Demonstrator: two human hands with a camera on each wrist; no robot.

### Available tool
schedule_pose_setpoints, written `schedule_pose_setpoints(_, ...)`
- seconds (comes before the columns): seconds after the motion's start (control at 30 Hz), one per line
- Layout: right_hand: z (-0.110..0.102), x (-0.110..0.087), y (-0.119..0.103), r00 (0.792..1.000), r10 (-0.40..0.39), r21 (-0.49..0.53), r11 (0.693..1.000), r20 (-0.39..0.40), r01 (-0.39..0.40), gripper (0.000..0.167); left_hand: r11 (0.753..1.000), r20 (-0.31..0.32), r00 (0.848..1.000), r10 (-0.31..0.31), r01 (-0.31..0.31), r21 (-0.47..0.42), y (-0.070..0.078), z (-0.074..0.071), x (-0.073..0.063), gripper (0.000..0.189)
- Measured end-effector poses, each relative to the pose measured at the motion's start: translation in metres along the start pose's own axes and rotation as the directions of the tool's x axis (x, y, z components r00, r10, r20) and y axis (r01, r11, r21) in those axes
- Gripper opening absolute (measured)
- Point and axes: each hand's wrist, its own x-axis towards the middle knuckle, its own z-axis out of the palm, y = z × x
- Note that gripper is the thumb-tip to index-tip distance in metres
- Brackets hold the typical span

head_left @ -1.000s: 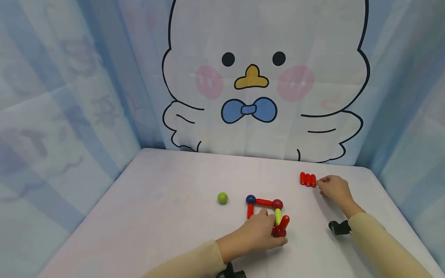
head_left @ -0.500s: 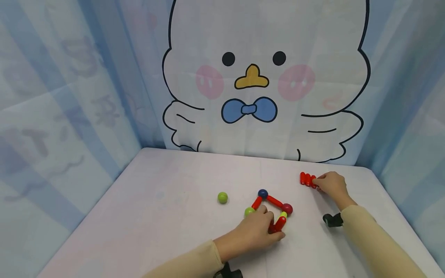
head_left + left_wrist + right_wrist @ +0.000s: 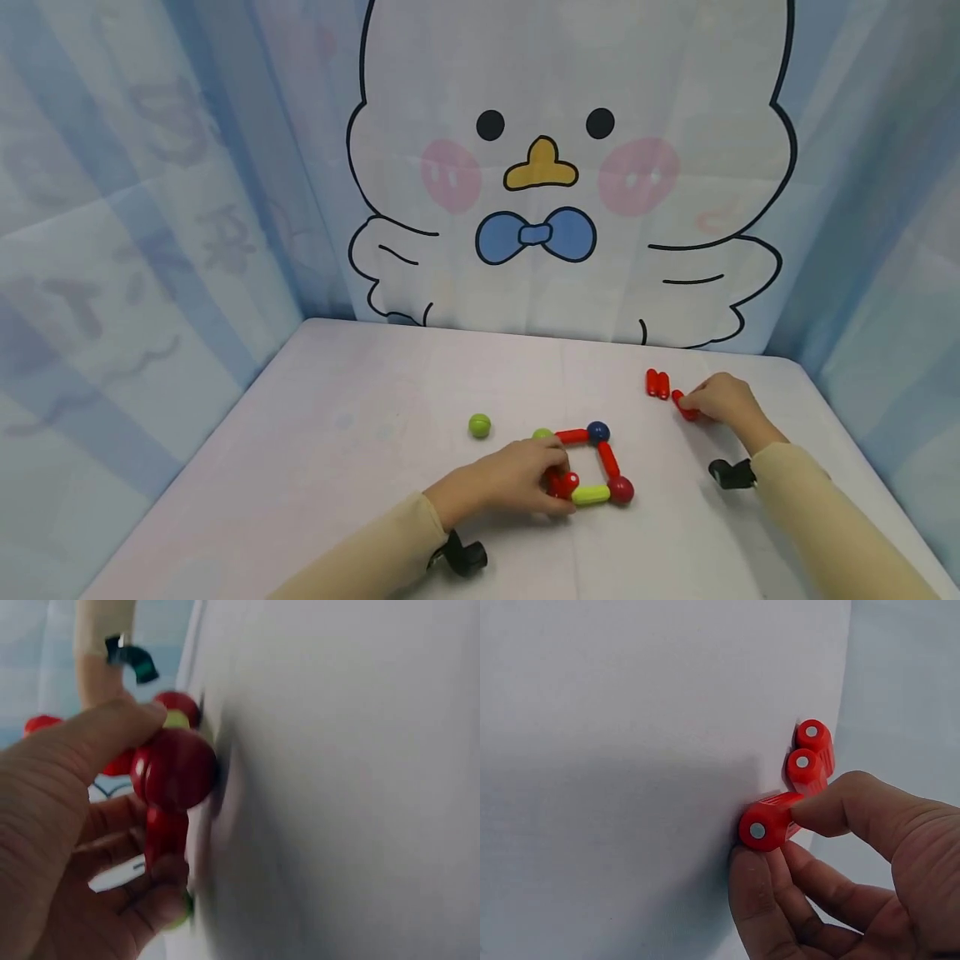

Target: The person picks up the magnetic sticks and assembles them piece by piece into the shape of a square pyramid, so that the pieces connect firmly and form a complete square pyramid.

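My left hand (image 3: 513, 477) grips the left side of a square of magnetic rods and balls on the table. Its corners include a green ball (image 3: 542, 433), a blue ball (image 3: 598, 432) and a dark red ball (image 3: 621, 490). A yellow-green rod (image 3: 591, 494) forms the near side. In the left wrist view, my thumb touches another dark red ball (image 3: 180, 769), and a red rod sticks out from that corner. My right hand (image 3: 726, 402) pinches a red magnetic rod (image 3: 771, 817) between thumb and fingers at the table surface; its metal end shows.
Two red rods (image 3: 657, 384) lie side by side just left of my right hand. A loose green ball (image 3: 480, 426) sits left of the square. Behind the white table (image 3: 375, 375) hangs a curtain (image 3: 570, 300) printed with a cartoon bird.
My left hand has turned the square clockwise and drawn back leftward. My right hand has taken hold of one red rod and pulled it away from the other two, toward the near right.
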Motion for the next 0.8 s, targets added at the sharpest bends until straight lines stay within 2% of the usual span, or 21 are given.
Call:
schedule_pose_setpoints(0.13,0.001,-0.006,0.001,0.999,0.009,0.018,1.000,0.040,-0.010,0.042,0.999,0.014,0.999,0.047,-0.047,0.006,-0.014,-0.007,-0.002,0.032)
schedule_pose_setpoints(0.3,0.006,-0.013,0.007,0.998,0.004,0.039,0.999,0.055,-0.006,0.040,1.000,0.006,1.000,0.028,-0.029,0.005,-0.024,-0.011,-0.003,0.039)
schedule_pose_setpoints(0.47,0.012,-0.020,0.011,0.999,-0.017,0.085,0.996,0.049,0.013,0.036,1.000,-0.006,1.000,0.010,-0.010,0.005,-0.027,-0.013,-0.004,0.038)
schedule_pose_setpoints(0.63,0.020,-0.032,0.007,0.997,-0.060,0.153,0.987,0.043,0.053,0.040,1.000,-0.002,1.000,-0.014,0.014,-0.016,-0.028,-0.013,-0.006,0.030)
schedule_pose_setpoints(0.8,0.030,-0.050,-0.002,0.988,-0.151,0.239,0.961,0.027,0.141,0.046,1.000,-0.006,1.000,0.003,-0.003,-0.026,-0.029,-0.013,-0.006,0.025)
